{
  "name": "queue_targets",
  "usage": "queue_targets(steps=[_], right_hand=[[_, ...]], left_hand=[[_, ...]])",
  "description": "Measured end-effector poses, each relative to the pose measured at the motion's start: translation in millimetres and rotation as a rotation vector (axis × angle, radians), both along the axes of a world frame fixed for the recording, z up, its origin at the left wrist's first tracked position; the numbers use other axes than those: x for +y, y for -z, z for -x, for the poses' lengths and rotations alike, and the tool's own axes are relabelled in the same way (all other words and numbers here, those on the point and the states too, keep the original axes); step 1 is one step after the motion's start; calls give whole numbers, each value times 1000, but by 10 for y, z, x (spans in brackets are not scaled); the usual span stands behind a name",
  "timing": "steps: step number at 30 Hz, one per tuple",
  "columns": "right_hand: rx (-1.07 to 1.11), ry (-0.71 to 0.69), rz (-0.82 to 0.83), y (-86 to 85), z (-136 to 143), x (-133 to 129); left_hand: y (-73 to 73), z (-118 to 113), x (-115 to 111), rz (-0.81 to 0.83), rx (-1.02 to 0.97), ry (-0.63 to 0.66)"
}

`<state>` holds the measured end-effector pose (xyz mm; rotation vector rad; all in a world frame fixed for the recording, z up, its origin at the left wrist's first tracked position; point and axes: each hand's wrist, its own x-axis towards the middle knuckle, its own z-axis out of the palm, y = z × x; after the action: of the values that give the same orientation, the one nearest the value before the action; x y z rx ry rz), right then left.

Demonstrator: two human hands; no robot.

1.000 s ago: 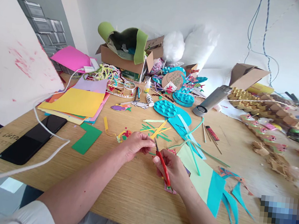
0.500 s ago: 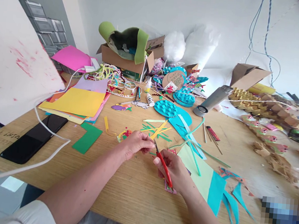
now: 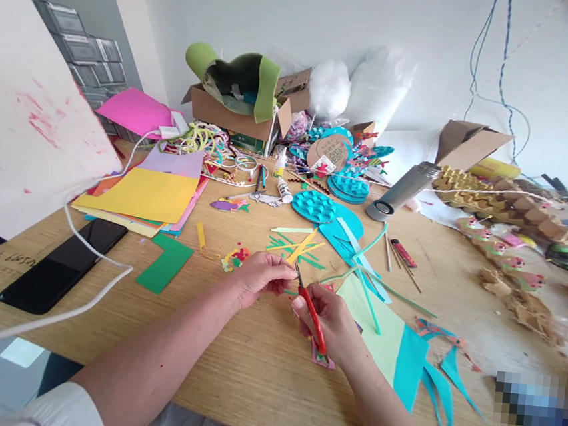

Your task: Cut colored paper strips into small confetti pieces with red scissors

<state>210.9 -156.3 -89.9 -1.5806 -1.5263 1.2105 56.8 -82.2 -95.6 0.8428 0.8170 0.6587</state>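
Note:
Red-handled scissors [image 3: 312,317] are gripped in my right hand [image 3: 328,321], their blades pointing up and left. The blade tips meet the fingertips of my left hand [image 3: 265,278], which are pinched together; whatever they hold is too small to make out. Just beyond both hands lie yellow paper strips [image 3: 303,245] crossed over thin green strips [image 3: 317,260]. Left of my left hand is a little pile of red, yellow and green paper bits [image 3: 235,256]. Light green paper [image 3: 372,315] and teal paper [image 3: 410,366] lie to the right of my right hand.
At left are a black phone [image 3: 62,265], a white cable [image 3: 100,289], a cut green sheet [image 3: 163,263] and stacked coloured paper [image 3: 139,196]. Behind lie a glue bottle [image 3: 284,191] and blue egg-carton ovals [image 3: 313,206]. A grey flask [image 3: 404,192] leans at right, near egg cartons [image 3: 496,203].
Almost nothing differs. The view has shifted very slightly, and both hands keep nearly the same position at the scissor tips.

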Motion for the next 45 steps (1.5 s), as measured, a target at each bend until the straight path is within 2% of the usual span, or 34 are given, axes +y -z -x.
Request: queue_targets(steps=[6, 14, 21, 26, 35, 45], right_hand=[[-22, -2, -9, 38, -8, 3], [-10, -72, -13, 58, -53, 3], [-1, -53, -25, 85, -67, 14], [44, -35, 8, 45, -46, 10], [3, -20, 3, 38, -36, 17], [-54, -110, -14, 23, -68, 15]], left_hand=[[16, -24, -19, -61, 16, -77], [18, 12, 24, -154, 68, -9], [47, 50, 59, -118, 68, 26], [35, 33, 41, -95, 50, 36], [17, 4, 15, -69, 31, -29], [37, 39, 60, -138, 91, 27]])
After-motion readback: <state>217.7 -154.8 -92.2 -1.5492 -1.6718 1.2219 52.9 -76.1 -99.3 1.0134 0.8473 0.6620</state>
